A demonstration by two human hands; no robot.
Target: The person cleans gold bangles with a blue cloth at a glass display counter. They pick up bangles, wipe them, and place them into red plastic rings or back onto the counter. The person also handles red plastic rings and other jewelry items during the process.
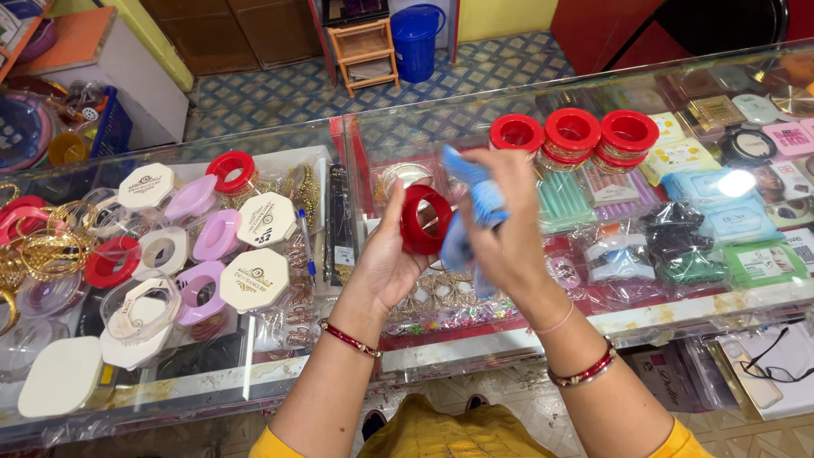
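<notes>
My left hand [386,259] holds a red ring-shaped bangle box [426,219] upright above the glass counter [280,382]. My right hand [509,233] grips a blue cloth [475,203] pressed against the right side of the red box. Both wrists wear thin red bangles. Three red round bangle boxes [572,131] stand in a row on the counter just behind my hands.
On the left of the counter lie several white, pink and red bangle boxes [254,280] and loose gold bangles [42,246]. Under the glass at right are packets and cosmetics [704,212]. A blue bucket [415,38] and wooden stool [366,55] stand on the floor beyond.
</notes>
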